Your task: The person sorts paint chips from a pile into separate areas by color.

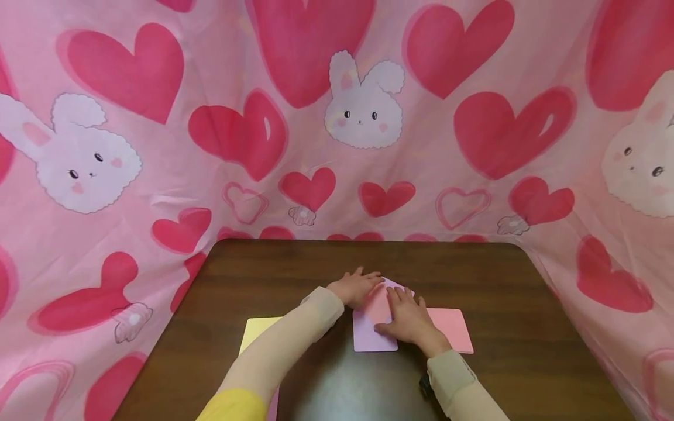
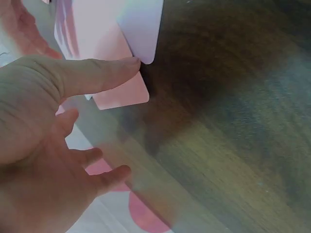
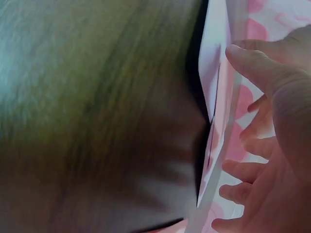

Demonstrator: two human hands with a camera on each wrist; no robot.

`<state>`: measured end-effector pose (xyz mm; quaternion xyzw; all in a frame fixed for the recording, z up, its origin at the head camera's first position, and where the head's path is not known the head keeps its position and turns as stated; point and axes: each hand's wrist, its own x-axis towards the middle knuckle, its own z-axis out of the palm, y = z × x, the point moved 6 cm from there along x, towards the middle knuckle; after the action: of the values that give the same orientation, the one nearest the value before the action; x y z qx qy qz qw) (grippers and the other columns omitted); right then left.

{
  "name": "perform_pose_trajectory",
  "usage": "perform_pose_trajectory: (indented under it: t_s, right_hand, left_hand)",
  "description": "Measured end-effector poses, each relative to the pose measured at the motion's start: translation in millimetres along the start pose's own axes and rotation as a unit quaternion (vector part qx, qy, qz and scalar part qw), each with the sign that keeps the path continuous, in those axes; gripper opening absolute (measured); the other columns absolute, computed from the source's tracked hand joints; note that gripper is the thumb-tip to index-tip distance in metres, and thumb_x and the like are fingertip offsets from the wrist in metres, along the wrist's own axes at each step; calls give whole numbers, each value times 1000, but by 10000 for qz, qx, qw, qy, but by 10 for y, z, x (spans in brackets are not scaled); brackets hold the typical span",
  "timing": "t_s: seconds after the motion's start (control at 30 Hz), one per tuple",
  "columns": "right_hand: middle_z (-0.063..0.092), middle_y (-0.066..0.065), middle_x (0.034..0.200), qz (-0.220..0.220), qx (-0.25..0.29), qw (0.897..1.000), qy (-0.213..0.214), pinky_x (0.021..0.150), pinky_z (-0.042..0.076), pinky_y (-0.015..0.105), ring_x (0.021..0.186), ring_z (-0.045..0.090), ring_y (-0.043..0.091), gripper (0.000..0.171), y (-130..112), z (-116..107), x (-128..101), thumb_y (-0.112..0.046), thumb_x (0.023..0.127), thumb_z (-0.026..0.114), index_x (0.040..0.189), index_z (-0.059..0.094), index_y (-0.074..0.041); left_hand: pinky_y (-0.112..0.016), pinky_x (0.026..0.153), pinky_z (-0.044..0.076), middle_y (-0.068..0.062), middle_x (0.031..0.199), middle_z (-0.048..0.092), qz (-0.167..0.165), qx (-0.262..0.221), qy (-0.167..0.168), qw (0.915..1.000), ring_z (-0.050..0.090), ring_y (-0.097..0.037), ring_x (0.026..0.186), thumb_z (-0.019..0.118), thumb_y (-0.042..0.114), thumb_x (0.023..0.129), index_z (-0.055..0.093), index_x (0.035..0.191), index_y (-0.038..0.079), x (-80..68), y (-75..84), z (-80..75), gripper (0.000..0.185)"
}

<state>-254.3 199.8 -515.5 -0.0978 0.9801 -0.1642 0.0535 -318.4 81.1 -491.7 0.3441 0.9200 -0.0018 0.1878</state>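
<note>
Our hands lie flat with fingers spread: the left hand [image 1: 356,287] presses the far corner of a lilac sheet [image 1: 372,338] mid-desk [image 1: 505,275], the right hand [image 1: 409,318] presses its pink folded flap [image 1: 378,305].

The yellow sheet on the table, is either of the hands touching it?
No, the yellow sheet lies apart at the left, partly under the left sleeve, while both hands, left hand and right hand, rest on the lilac and pink sheets.
</note>
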Motion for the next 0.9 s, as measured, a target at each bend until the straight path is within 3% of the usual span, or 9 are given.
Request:
perform_pose_trajectory:
  t_s: [0.17,0.3,0.43,0.6,0.73,0.9]
  right_hand:
    - [41,20,155,-77,150,9999,14,109,20,75,145,30,48,100,-37,7,-84,-56,76,81,152,41,-5]
    - [43,18,154,-131,312,9994,30,110,17,75,147,28,46,102,-21,-58,-224,-53,72,85,151,41,-6]
    - [43,20,155,-186,263,9994,128,110,17,75,148,26,46,102,15,-132,-324,-48,72,88,151,41,-6]
    - [37,24,158,-139,222,9995,165,111,15,75,148,22,49,103,59,-145,-351,-44,72,89,153,39,-5]
    - [34,23,159,-37,345,9994,10,111,13,75,149,20,49,105,63,-70,-380,-45,70,90,153,39,-7]
    - [35,21,159,-109,363,9993,-37,109,15,77,148,24,48,106,-10,8,-455,-48,67,91,152,41,-7]
  left_hand:
    - [-62,116,26,7,168,19,47,-87,-147,9998,15,-40,153,77,13,85,29,160,30,-50,19,28,91]
    - [-62,113,31,-2,164,31,-171,37,85,9998,25,-41,150,86,39,76,31,158,26,-210,52,44,100]
    - [-61,110,36,-10,154,44,-558,260,404,9973,35,-42,144,86,58,68,35,154,22,-393,71,93,106]
    - [-62,113,31,-12,160,35,-820,27,582,9949,26,-44,148,87,55,67,32,156,23,-486,72,141,109]
    - [-64,114,28,-13,162,33,-785,-75,584,9952,22,-45,150,89,49,67,32,157,23,-523,94,194,110]
    - [-65,111,31,-13,160,36,-679,130,708,9951,26,-47,148,91,48,64,34,155,22,-615,137,260,110]
